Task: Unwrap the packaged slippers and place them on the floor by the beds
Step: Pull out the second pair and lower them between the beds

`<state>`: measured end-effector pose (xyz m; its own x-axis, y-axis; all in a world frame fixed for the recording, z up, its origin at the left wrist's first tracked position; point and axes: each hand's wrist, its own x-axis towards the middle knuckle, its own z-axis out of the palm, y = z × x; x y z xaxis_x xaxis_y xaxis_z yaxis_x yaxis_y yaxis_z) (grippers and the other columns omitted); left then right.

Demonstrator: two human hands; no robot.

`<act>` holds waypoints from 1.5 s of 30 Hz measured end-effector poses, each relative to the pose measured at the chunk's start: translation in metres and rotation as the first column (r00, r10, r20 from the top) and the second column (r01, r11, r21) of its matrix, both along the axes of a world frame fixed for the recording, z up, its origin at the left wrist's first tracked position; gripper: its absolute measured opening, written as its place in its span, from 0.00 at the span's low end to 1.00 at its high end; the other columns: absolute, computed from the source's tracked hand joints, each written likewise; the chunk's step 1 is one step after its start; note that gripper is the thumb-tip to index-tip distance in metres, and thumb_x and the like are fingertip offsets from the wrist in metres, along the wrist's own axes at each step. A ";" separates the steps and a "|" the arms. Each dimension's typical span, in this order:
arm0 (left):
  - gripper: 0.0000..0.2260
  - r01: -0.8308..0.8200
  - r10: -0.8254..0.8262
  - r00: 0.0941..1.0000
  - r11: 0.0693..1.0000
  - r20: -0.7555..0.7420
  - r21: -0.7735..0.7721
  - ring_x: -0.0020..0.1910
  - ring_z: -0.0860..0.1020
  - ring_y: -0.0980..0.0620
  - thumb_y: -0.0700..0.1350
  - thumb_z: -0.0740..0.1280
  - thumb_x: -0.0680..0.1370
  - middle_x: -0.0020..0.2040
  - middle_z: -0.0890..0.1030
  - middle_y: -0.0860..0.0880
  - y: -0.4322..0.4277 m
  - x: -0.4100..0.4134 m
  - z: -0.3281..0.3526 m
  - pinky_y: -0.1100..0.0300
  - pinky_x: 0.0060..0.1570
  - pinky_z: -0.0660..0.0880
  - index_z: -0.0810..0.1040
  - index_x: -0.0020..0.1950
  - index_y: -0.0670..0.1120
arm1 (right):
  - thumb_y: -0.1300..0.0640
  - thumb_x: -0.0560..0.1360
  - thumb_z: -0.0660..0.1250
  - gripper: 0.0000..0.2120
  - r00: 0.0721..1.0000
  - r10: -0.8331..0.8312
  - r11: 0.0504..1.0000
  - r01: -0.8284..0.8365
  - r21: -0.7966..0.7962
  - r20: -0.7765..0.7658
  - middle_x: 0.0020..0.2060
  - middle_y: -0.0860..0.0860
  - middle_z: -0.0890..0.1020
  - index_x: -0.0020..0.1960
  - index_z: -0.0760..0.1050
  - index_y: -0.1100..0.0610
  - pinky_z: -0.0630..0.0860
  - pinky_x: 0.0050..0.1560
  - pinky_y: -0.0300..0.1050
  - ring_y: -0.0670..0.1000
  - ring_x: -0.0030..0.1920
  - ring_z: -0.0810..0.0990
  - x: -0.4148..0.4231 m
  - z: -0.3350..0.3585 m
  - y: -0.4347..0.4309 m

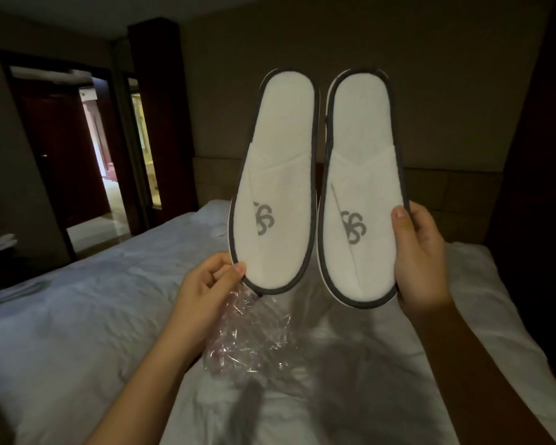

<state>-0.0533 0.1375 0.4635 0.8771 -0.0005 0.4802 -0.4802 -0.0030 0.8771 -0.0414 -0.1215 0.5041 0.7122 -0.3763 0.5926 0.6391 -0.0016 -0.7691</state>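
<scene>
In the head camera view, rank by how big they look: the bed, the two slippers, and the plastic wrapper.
1. bed, by far the largest.
2. left slipper and right slipper: they look alike, so no ranking between them.
3. plastic wrapper, crumpled; nearness to the camera makes this unsure.

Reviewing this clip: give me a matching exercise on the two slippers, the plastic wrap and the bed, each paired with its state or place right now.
Things:
1. left slipper
2. right slipper
3. plastic wrap
4. bed

States:
A. crumpled and clear, hanging from the left hand under a toe
B. spread with white sheets, beneath everything
C. pinched at the toe edge by the left hand
D. gripped along its side by the right hand

Pairs: 1-C, 2-D, 3-A, 4-B
</scene>
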 end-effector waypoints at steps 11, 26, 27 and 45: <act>0.10 -0.002 0.001 1.000 0.994 0.012 0.105 0.36 0.75 0.45 0.43 0.65 0.78 0.41 0.75 0.26 0.123 0.016 -0.009 0.61 0.34 0.73 0.77 0.46 0.36 | 0.53 0.80 0.61 0.07 0.990 -0.138 0.990 0.139 0.005 -0.036 0.44 0.40 0.86 0.51 0.77 0.46 0.79 0.42 0.35 0.42 0.46 0.84 0.004 -0.013 0.123; 0.08 -0.080 0.110 0.983 0.978 -0.150 0.192 0.28 0.75 0.51 0.39 0.65 0.78 0.31 0.77 0.35 0.249 0.024 -0.068 0.66 0.26 0.71 0.79 0.40 0.39 | 0.51 0.80 0.61 0.07 0.949 -0.164 0.986 0.169 -0.005 -0.269 0.37 0.44 0.85 0.49 0.78 0.50 0.77 0.39 0.40 0.44 0.38 0.81 0.020 -0.087 0.252; 0.09 -0.088 0.118 0.979 0.980 -0.164 0.180 0.28 0.75 0.51 0.39 0.65 0.79 0.31 0.76 0.35 0.255 0.024 -0.070 0.66 0.26 0.71 0.79 0.40 0.39 | 0.51 0.80 0.61 0.07 0.947 -0.150 0.988 0.153 -0.009 -0.283 0.38 0.45 0.85 0.49 0.78 0.49 0.78 0.40 0.42 0.45 0.39 0.82 0.023 -0.088 0.258; 0.09 0.001 0.070 0.942 0.978 -0.328 0.211 0.28 0.72 0.49 0.40 0.65 0.78 0.30 0.74 0.35 0.402 0.067 -0.126 0.65 0.26 0.69 0.76 0.42 0.35 | 0.55 0.80 0.61 0.07 0.891 -0.202 0.969 0.242 0.049 -0.407 0.37 0.45 0.83 0.50 0.78 0.55 0.75 0.36 0.35 0.41 0.35 0.79 0.046 -0.148 0.413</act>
